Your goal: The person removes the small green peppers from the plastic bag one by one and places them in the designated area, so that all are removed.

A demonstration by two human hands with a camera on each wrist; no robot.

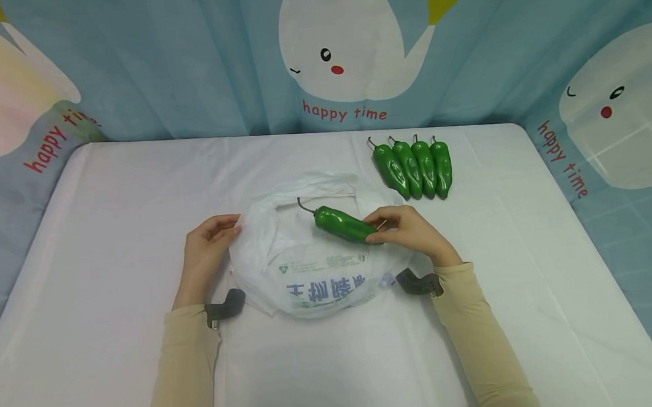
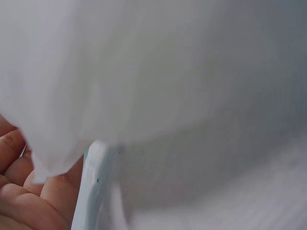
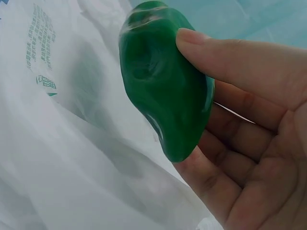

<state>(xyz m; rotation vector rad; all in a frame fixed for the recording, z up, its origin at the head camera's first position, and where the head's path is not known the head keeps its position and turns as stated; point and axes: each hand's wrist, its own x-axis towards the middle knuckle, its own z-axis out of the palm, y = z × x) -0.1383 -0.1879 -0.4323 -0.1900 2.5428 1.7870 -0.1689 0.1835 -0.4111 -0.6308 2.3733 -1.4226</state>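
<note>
A white plastic bag (image 1: 319, 284) with blue and green print lies mid-table, its mouth spread open. My left hand (image 1: 209, 243) pinches the bag's left edge between thumb and fingers. In the left wrist view the bag's film (image 2: 144, 72) covers much of the picture, and the curled fingers (image 2: 19, 167) show at lower left. Over the bag's opening, my right hand (image 1: 407, 230) holds a green chili pepper (image 1: 340, 224) by its tip end, the stem pointing left. The right wrist view shows that pepper (image 3: 165, 86) between thumb and fingers, with the bag beside it.
Several more green peppers (image 1: 413, 168) lie side by side at the back right of the white table (image 1: 112, 239), stems toward the back. Behind it hangs a blue curtain (image 1: 213, 62) with whale prints.
</note>
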